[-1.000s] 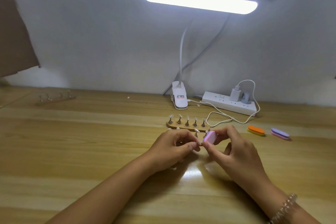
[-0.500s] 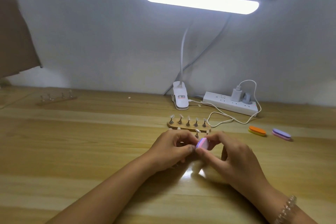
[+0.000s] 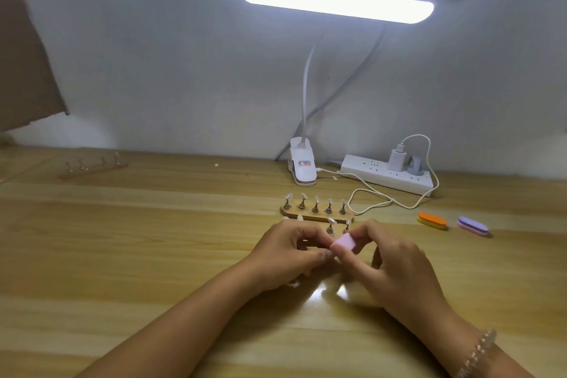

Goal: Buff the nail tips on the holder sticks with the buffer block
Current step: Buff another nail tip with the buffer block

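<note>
My right hand [image 3: 395, 261] pinches a small pink buffer block [image 3: 344, 243] between thumb and fingers. My left hand [image 3: 285, 252] has its fingers curled around a holder stick; the stick and its nail tip are mostly hidden where the fingertips meet the block. Just behind the hands lies a wooden holder base [image 3: 316, 215] carrying a row of several sticks with clear nail tips. Two more sticks [image 3: 330, 225] stand on a nearer row that my hands partly cover.
An orange buffer [image 3: 432, 220] and a purple buffer [image 3: 472, 225] lie to the right. A clip lamp [image 3: 303, 167], a power strip [image 3: 389, 176] and a looped white cable [image 3: 377, 199] sit behind. Another stick holder [image 3: 92, 166] is far left on the wooden table [image 3: 122, 255].
The block in my right hand has shifted back and forth against the tip held by my left hand, and its pink face is turned up again. Both hands stay in place.
</note>
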Action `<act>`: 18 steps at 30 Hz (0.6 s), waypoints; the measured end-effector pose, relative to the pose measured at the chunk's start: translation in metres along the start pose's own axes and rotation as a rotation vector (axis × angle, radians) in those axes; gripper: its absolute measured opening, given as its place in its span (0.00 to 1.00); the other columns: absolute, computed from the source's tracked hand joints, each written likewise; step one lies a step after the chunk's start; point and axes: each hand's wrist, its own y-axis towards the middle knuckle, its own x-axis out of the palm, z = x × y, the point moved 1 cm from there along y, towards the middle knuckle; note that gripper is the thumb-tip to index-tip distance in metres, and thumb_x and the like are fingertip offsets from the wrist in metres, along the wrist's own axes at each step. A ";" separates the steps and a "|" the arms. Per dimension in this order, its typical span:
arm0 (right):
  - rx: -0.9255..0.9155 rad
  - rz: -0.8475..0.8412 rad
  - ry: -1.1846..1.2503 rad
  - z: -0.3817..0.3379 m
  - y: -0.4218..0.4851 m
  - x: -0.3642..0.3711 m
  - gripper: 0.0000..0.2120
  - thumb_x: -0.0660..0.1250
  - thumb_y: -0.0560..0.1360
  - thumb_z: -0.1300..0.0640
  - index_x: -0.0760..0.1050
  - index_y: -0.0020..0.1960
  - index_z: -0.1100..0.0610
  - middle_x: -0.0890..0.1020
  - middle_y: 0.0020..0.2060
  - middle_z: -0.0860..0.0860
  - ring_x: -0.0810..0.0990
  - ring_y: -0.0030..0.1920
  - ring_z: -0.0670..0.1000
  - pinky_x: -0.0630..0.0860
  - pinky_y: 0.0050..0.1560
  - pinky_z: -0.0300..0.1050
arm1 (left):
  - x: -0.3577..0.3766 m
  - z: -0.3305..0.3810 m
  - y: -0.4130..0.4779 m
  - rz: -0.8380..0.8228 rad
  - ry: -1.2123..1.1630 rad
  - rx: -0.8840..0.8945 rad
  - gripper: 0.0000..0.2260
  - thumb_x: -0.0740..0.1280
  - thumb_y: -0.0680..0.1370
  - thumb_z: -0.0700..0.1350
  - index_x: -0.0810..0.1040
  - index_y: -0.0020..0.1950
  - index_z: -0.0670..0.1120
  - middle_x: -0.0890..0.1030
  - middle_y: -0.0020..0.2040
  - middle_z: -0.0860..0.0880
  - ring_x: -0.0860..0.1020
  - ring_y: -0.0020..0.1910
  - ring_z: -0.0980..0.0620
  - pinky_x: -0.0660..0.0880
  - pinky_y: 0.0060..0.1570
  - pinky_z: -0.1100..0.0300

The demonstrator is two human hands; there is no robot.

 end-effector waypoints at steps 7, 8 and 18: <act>0.052 0.005 0.081 0.003 0.005 -0.002 0.23 0.57 0.67 0.28 0.75 0.47 0.45 0.80 0.40 0.38 0.72 0.31 0.41 0.67 0.36 0.42 | 0.000 0.002 -0.001 0.002 0.029 0.007 0.04 0.70 0.79 0.43 0.84 0.50 0.51 0.81 0.39 0.40 0.73 0.29 0.56 0.70 0.25 0.62; 0.023 0.006 0.064 0.001 0.003 -0.002 0.23 0.57 0.69 0.28 0.75 0.47 0.45 0.80 0.41 0.38 0.72 0.31 0.41 0.66 0.35 0.41 | 0.000 0.002 -0.001 0.000 0.023 0.006 0.04 0.70 0.79 0.43 0.83 0.50 0.51 0.81 0.39 0.42 0.73 0.29 0.56 0.70 0.25 0.62; 0.031 0.032 0.035 -0.001 0.003 -0.002 0.22 0.61 0.68 0.30 0.74 0.50 0.45 0.79 0.43 0.39 0.71 0.31 0.40 0.67 0.35 0.41 | 0.001 -0.001 0.001 -0.015 -0.002 0.037 0.06 0.68 0.80 0.42 0.80 0.49 0.54 0.86 0.45 0.51 0.78 0.34 0.54 0.75 0.32 0.60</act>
